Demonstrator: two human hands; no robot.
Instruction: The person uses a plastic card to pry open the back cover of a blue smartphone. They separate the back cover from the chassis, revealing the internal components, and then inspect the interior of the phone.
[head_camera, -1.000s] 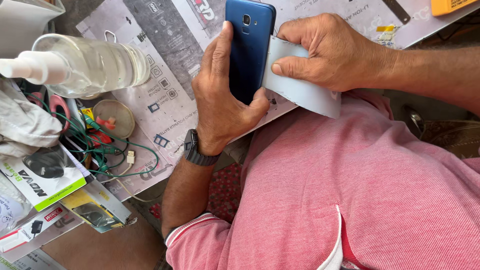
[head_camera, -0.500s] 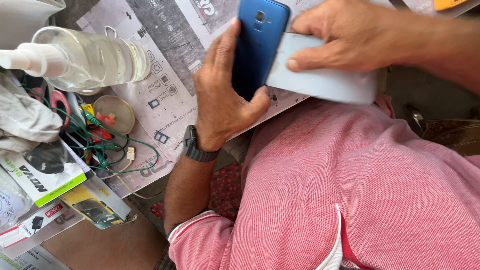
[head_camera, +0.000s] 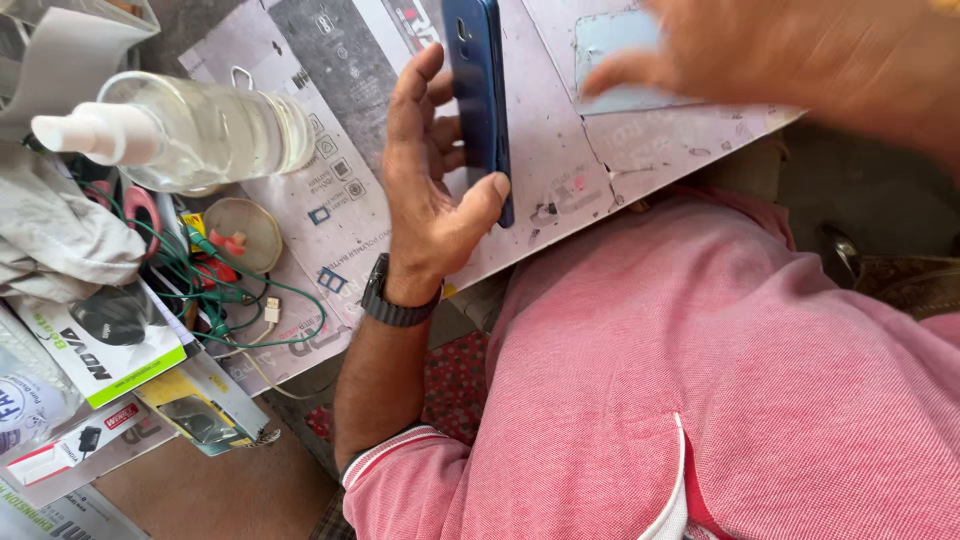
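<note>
**Phone turned edge-on; right hand and pale sheet pulled off it**

Since the earlier frames the phone has been rotated in the left hand, so its thin side is now seen instead of its blue back. The right hand has been moved away to the upper right and is motion-blurred.

- Left hand: closed on the phone. The thumb is pressed against the lower end and the fingers are raised along its far face. A dark watch is worn on that wrist.
- Phone axis: long axis runs roughly up-down in view, camera end at the top, held above the counter, not resting on it.
- Right hand: fingers are bent down toward a pale rectangular sheet that lies on or just over the counter. Whether the sheet is pinched or only touched cannot be told through the blur.
- Key relation: the sheet lies to the right of the phone, apart from it, with the counter's printed mat showing between them. The right hand is nearer the sheet, the left nearer the phone.

Off to the left, untouched: a clear spray bottle lying on its side, a grey cloth, tangled green wires, and a small round dish.
</note>
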